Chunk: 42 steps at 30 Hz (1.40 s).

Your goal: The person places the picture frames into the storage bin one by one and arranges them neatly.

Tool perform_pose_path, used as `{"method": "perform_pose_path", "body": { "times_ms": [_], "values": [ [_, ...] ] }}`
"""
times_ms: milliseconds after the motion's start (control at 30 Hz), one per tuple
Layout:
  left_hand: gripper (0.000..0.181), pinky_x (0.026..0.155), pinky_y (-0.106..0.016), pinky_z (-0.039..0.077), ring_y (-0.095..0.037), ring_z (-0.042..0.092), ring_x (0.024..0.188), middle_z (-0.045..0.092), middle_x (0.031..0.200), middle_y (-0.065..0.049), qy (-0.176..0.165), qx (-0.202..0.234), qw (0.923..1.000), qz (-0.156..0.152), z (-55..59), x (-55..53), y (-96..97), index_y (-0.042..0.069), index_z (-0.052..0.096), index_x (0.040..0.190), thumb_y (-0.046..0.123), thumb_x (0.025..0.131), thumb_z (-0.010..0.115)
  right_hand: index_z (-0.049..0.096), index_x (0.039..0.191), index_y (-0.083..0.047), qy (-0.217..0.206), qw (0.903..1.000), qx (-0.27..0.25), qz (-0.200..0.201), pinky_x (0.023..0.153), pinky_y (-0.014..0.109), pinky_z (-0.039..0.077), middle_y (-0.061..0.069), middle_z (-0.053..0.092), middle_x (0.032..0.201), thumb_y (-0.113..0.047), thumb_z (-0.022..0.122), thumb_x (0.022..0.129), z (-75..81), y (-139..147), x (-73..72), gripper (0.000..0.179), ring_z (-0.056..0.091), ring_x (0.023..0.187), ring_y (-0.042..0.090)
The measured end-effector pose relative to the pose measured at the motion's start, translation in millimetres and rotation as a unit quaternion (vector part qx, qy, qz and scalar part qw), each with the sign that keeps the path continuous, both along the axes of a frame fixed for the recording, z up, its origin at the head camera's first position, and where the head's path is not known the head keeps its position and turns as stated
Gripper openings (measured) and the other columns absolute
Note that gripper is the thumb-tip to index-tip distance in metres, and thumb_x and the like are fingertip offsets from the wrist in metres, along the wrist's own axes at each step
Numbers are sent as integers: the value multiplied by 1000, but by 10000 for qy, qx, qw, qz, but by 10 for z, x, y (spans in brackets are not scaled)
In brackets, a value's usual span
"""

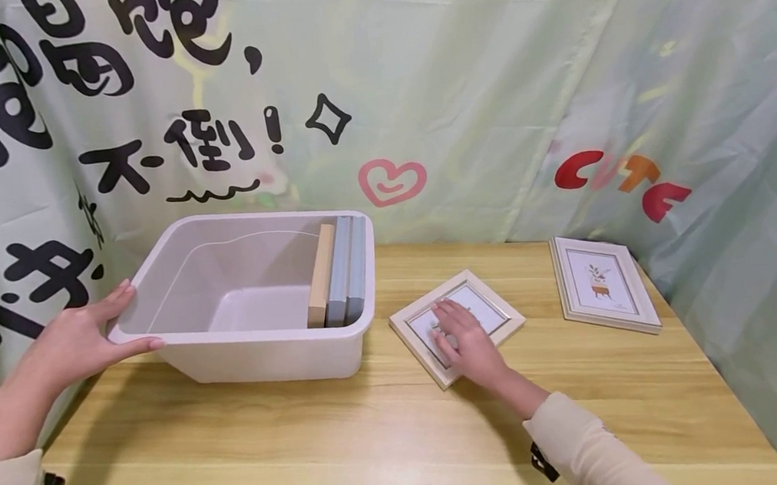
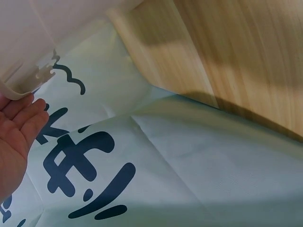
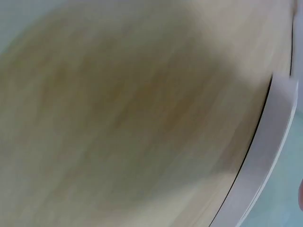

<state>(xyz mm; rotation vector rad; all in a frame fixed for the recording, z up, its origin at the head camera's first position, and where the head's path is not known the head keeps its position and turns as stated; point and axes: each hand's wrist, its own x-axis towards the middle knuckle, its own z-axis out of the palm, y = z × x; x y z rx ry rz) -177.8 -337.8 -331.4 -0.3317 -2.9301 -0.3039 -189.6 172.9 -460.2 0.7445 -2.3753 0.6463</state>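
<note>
My left hand (image 1: 84, 334) grips the left corner of a pale plastic bin (image 1: 260, 358), thumb over the front rim. In the left wrist view its fingers (image 2: 28, 116) curl at the rim. My right hand (image 1: 472, 343) is over a cream picture frame (image 1: 483, 307) lying face up on the table, fingers spread loosely above its print; contact cannot be told. The right wrist view shows a frame's pale side (image 3: 260, 146) and a sliver of fingertip (image 3: 301, 196). A tan frame (image 1: 322, 275) and two blue-grey frames (image 1: 338, 270) stand on edge along the bin's right wall.
Another cream picture frame (image 1: 600, 282) with a plant print lies at the table's right edge. The wooden table (image 1: 296, 451) is bounded by printed curtains (image 1: 459, 98) at the back and both sides.
</note>
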Motion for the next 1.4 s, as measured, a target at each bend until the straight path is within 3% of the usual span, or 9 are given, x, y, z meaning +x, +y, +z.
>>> {"method": "perform_pose_path", "body": {
  "times_ms": [267,867,1233,1400],
  "values": [
    [96,77,-61,42,-60,46,104,39,138,-26,-21,-34,10000,25,-10,5,-10,-5,38,136,52,68,74,59,115,10,-110,9986,-369,-365,98,53,40,28,60,119,-4,70,77,-14,318,-97,42,54,114,43],
    [96,79,-62,41,-60,45,106,37,139,-26,-100,-4,9999,77,-22,32,-32,-4,37,137,52,69,74,56,117,14,-945,9852,-845,-1152,98,55,39,33,57,118,-2,66,81,-120,821,-236,40,51,112,47],
    [94,75,-60,43,-60,48,101,38,138,-26,85,56,9999,-75,-12,32,-35,-5,38,136,50,68,75,51,121,16,-1700,9701,-978,-1430,99,58,35,38,52,120,-2,63,83,-142,974,-276,44,47,114,50],
    [94,75,-60,43,-59,49,101,39,138,-27,107,80,9999,-97,-9,24,-19,-5,39,136,50,68,75,50,120,18,-2087,9580,-1139,-1602,97,56,38,39,53,115,-5,64,83,-167,1018,-285,46,50,110,50]
  ]
}}
